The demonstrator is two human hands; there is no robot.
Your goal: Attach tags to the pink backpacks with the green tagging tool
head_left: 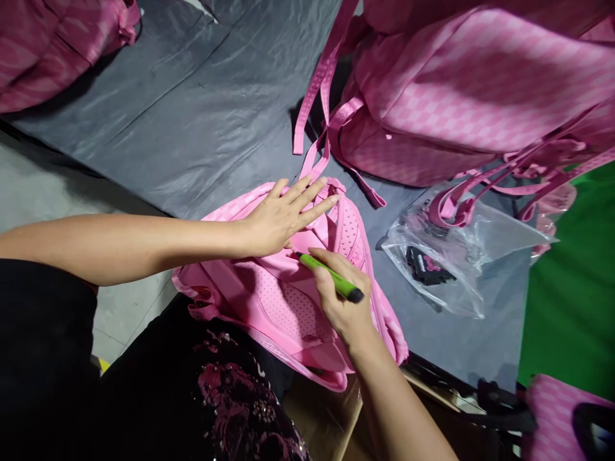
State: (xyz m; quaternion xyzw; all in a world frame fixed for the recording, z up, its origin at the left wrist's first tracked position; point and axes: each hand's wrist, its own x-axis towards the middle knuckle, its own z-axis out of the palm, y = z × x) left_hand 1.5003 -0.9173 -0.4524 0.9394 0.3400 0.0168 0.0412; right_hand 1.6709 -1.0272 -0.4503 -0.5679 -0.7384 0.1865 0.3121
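A pink backpack (283, 307) with dotted mesh padding lies across the table's near edge, over my lap. My left hand (286, 218) rests flat on its upper part, fingers stretched out. In my right hand (343, 291) is a green marker pen (331, 276) with black ends, gripped between thumb and fingers. The pen's tip points at the pink fabric just below my left hand; I cannot tell whether it touches.
Pink checked backpacks (471, 96) with loose straps lie at the back right. A clear plastic bag (461, 250) holding black tags sits right of my hands. Another pink bag (62, 51) is at the far left. The grey-covered table (192, 115) borders a green surface (571, 288).
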